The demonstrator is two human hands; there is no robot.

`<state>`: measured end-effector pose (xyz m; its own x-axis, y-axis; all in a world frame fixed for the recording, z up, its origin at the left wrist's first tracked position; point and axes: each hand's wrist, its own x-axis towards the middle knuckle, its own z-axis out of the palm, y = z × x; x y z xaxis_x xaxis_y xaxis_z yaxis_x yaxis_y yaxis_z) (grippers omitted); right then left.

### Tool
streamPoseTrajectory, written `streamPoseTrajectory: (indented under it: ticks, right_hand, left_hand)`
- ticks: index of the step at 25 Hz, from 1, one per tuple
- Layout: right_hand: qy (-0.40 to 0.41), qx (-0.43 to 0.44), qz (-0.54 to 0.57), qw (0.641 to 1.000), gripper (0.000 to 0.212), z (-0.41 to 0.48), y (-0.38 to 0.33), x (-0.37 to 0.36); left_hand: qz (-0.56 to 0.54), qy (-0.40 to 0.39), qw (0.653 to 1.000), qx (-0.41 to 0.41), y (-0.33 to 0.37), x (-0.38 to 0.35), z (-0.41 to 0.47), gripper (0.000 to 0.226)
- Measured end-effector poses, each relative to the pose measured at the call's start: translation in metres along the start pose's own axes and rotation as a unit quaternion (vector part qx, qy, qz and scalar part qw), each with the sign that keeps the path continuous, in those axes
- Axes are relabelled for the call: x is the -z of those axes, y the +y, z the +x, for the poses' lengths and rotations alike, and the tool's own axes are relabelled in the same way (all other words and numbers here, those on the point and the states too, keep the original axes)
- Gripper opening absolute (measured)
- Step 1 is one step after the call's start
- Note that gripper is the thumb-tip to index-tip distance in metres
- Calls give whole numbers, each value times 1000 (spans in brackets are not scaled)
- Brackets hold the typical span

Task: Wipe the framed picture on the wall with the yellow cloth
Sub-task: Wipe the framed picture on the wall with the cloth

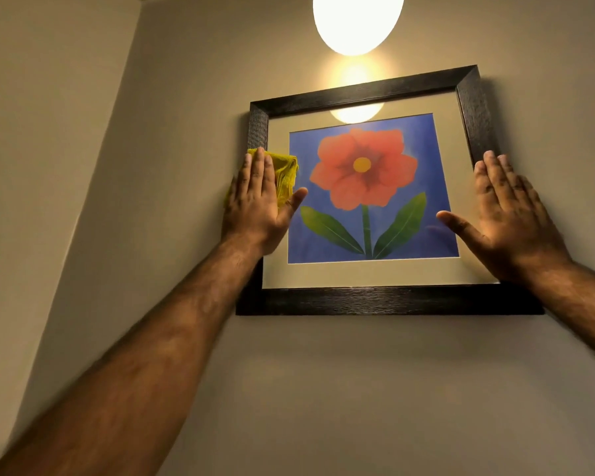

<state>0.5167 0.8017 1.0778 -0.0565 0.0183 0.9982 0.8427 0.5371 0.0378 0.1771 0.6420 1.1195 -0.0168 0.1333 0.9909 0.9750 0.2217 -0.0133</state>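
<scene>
A dark-framed picture (385, 298) hangs on the wall, showing a red flower with green leaves on a blue ground inside a cream mat. My left hand (258, 201) lies flat on the yellow cloth (284, 176), pressing it against the picture's left side over the frame and mat. The cloth pokes out above and to the right of my fingers. My right hand (509, 214) rests flat with fingers spread on the frame's right side, thumb reaching onto the glass.
A bright oval lamp (358, 22) hangs above the picture and is mirrored in the glass. The room corner (131, 80) runs down the wall to the left. Bare beige wall (358, 389) lies below the frame.
</scene>
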Motion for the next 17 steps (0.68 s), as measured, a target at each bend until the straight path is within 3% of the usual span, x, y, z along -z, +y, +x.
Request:
streamPoseTrajectory:
  ticks: [5, 7, 11, 17]
  right_hand:
    - [-9, -1, -9, 1000, 109, -1, -4, 4]
    - [-7, -1, -20, 1000, 110, -1, -4, 6]
    - [-9, 3, -26, 1000, 112, -2, -5, 5]
    - [-5, 20, -48, 999, 112, 1, -2, 2]
  left_hand:
    - [9, -12, 1000, -18, -5, -17, -114, 100]
    - [21, -18, 999, -23, -6, -20, -122, 101]
    - [18, 2, 1000, -21, -6, -9, -50, 112]
    - [3, -4, 1000, -3, -6, 2, 45, 101]
